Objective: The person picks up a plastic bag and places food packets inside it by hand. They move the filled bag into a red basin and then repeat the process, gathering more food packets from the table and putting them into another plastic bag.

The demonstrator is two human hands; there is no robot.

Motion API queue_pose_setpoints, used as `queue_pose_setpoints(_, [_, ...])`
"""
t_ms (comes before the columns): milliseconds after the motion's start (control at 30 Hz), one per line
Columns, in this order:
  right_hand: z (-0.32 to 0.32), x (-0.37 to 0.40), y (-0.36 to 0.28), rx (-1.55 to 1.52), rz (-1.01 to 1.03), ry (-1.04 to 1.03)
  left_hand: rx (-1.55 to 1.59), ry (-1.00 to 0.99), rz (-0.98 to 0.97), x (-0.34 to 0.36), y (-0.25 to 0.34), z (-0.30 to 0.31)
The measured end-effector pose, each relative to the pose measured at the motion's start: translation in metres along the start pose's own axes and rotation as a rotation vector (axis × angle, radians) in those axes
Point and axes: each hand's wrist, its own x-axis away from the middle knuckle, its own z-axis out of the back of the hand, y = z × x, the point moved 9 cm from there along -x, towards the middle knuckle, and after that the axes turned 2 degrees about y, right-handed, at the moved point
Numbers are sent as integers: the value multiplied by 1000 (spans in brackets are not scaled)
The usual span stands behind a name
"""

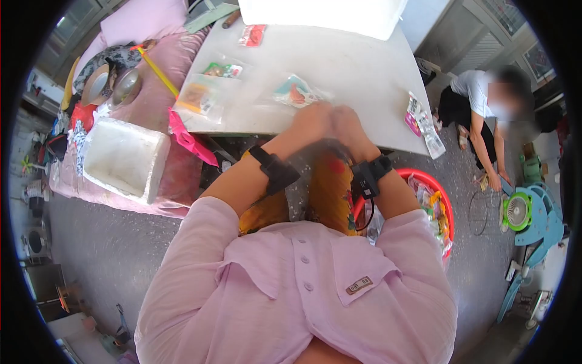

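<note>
My left hand [311, 121] and my right hand [351, 128] meet above the near edge of the white table [345, 67]. The fingers of both look curled closed against each other, and blur hides whatever may be between them. Just beyond my left hand lies a clear plastic packet [296, 91] with teal and orange-red print. Farther left on the table are a clear bag with orange contents [200, 97] and a green-printed packet [223, 70]. A red packet [252, 35] rests near the back.
At the table's right edge lie white and pink wrappers [424, 124]. A red tub [450, 212] of colourful packets stands by my right knee. On the left, a foam box [124, 158] sits on a pink-covered surface [163, 194]. Another person [479, 100] bends near a green-and-blue fan [518, 211].
</note>
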Motion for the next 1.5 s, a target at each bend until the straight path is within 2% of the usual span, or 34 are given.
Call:
queue_pose_setpoints(100, [-9,-7,-3,98,88,-65,303,-31,139,-10,-13,-5])
queue_pose_setpoints(133, [-6,-5,-4,186,118,-51,88,-38,11,-14,-12,-11])
queue_pose_setpoints(200, [5,1,-13,397,166,24,-33,-126,-53,-20,-13,-5])
queue_pose_setpoints(233, [15,3,-17,520,184,86,-59,-92,-111,-25,-15,6])
queue_pose_setpoints(267, [26,5,-31,635,387,194,-86,-57,-168,-30,-18,17])
queue_pose_setpoints(333, [39,18,-46,854,786,415,-218,-96,-154,-62,-67,30])
queue_pose_setpoints(400, [44,22,-43,837,841,437,-217,52,30,-85,-106,75])
queue_pose_setpoints(467, [46,26,-42,834,929,488,-435,83,73,-109,-160,90])
queue_pose_setpoints(533, [48,24,-39,800,877,505,-720,-44,202,-125,-206,100])
queue_pose_setpoints(633, [50,21,-38,789,860,515,-881,21,208,-135,-240,114])
queue_pose_setpoints(733, [54,19,-35,740,826,511,-977,-48,225,-154,-268,108])
queue_pose_setpoints(833, [51,20,-39,761,812,501,-945,-103,195,-165,-281,101])
queue_pose_setpoints(933, [53,21,-39,762,826,505,-969,-85,118,-166,-269,103])
queue_pose_setpoints(1100, [64,22,-32,677,837,559,-724,383,-72,-137,-169,143])
queue_pose_setpoints(1167, [66,24,-31,685,854,596,-630,464,-61,-113,-131,157])
queue_pose_setpoints(1200, [64,25,-34,653,778,586,-587,528,-130,-96,-102,165])
queue_pose_setpoints(1300, [42,30,-41,71,477,427,-452,619,-329,-40,-30,167])
queue_pose_setpoints(1333, [18,35,-43,-88,356,289,-384,610,-390,-20,-11,160])
queue_pose_setpoints(1433, [-62,59,-41,-616,171,-215,-269,632,-528,37,36,135])
queue_pose_setpoints(1500, [-89,72,-46,-673,188,-200,-249,605,-566,68,44,101])
